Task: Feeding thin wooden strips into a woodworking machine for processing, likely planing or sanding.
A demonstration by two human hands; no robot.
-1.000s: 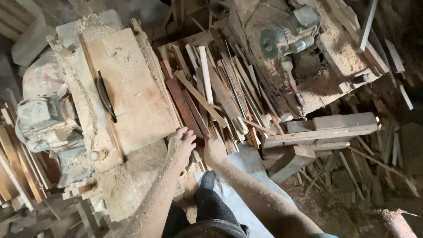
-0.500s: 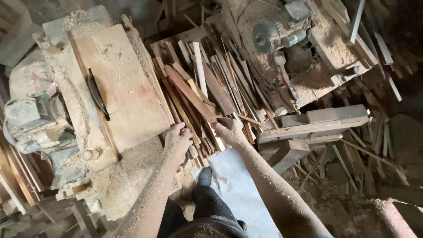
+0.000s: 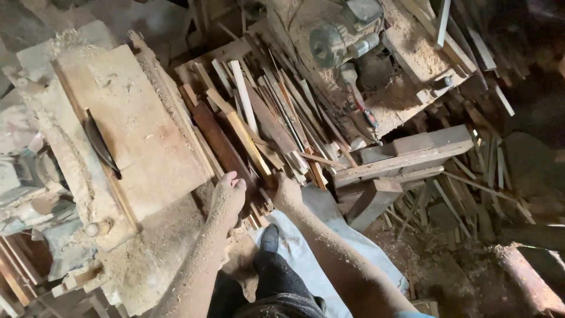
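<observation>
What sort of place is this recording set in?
Most likely a small woodworking shop: a sawdust-covered table saw with its blade in the slot, a heap of wood offcuts and a dusty motor.

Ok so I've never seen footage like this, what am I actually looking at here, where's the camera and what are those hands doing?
The camera sits on a person's head and looks down, so both forearms reaching in from below are their own. This is a sawdust-covered woodshop. The left hand and the right hand rest on the near ends of a pile of thin wood strips; whether either grips one, I cannot tell. On the left is a table saw with its blade poking through a slot. At the top stands a dusty motor. A thick timber block lies on the right.
</observation>
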